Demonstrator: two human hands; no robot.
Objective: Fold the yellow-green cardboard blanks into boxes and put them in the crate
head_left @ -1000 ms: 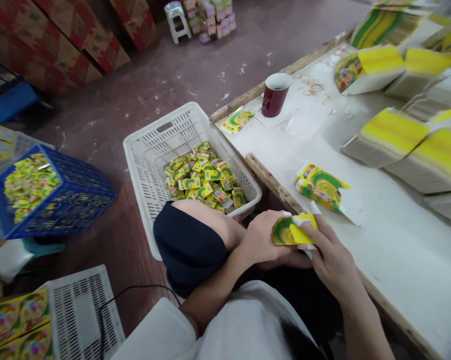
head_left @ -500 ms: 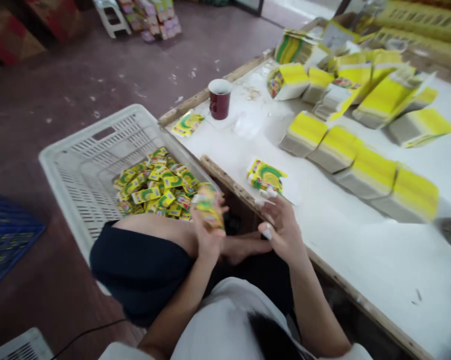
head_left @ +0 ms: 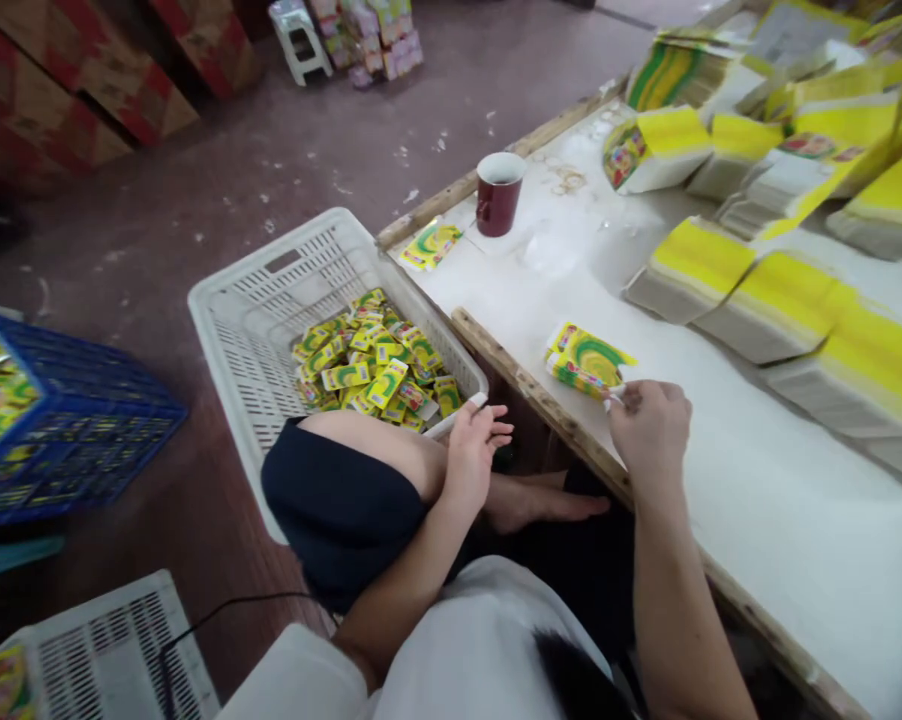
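Note:
My left hand (head_left: pixel 475 445) is empty, its fingers apart, beside the near corner of a white plastic crate (head_left: pixel 230 290). Inside the crate lies a heap of small yellow and green boxes (head_left: pixel 346 375). Over the table edge, my right hand (head_left: pixel 652 425) is closed, thumb and fingers pinching the near right end of a flat yellow carton (head_left: pixel 587 355) with a green swirl print. That carton seems to lie on others like it; the fingers partly hide the gripped end.
On the white tabletop (head_left: pixel 781 480) stand a maroon mug (head_left: pixel 499 195), a loose flat carton (head_left: pixel 432 245) and rows of carton bundles (head_left: pixel 773 300). A wooden strip (head_left: pixel 541 395) edges the table. A blue crate (head_left: pixel 98 430) and a white crate (head_left: pixel 113 650) stand left.
The small yellow box in my left hand is gone from it, and the hand has opened. My right hand has moved onto the carton and closed. The view has shifted left.

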